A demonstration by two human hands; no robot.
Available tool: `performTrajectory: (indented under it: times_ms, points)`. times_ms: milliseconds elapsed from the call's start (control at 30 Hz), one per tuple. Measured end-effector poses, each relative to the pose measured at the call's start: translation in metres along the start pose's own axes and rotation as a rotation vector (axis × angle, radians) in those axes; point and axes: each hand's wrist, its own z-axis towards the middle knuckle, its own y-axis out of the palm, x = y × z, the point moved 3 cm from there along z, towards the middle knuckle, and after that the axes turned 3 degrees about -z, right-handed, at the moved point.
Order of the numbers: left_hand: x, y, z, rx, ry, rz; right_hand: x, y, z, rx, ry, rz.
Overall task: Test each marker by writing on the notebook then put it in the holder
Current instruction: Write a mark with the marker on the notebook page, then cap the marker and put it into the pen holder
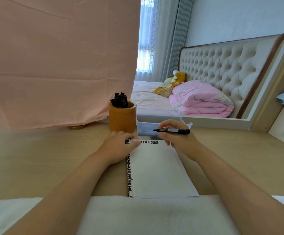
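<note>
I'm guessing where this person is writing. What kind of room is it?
Most likely a bedroom at home: there is a bed with a padded headboard, a folded pink quilt and a stuffed toy on it, and a curtained window behind.

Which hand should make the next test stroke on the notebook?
Right. The right hand holds the marker with its tip bare and pointing left, near the far edge of the notebook. The left hand holds no marker; it rests on the notebook's top-left corner, steadying it.
</note>
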Motion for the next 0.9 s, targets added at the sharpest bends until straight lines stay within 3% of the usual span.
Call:
performTrajectory:
  times_ms: [133,267,433,600,733,900]
  points:
    - [-0.006,-0.017,0.000,0.080,-0.055,-0.202,-0.016,0.004,0.000,-0.134,0.009,0.014]
    - [-0.021,-0.030,0.000,0.056,-0.129,-0.081,-0.021,0.014,-0.002,-0.290,0.044,0.076]
    - [-0.023,-0.031,0.000,-0.027,-0.113,0.039,-0.024,0.022,-0.004,-0.360,0.141,0.165]
    - [-0.025,-0.036,-0.001,0.109,-0.021,0.090,-0.024,0.020,-0.001,-0.198,0.027,-0.177]
    - [-0.008,-0.039,-0.006,0.264,0.113,-0.048,-0.020,0.018,0.004,-0.053,-0.030,-0.379]
    - [0.015,-0.030,-0.006,0.245,0.220,-0.104,-0.022,0.013,0.004,0.063,-0.124,-0.468]
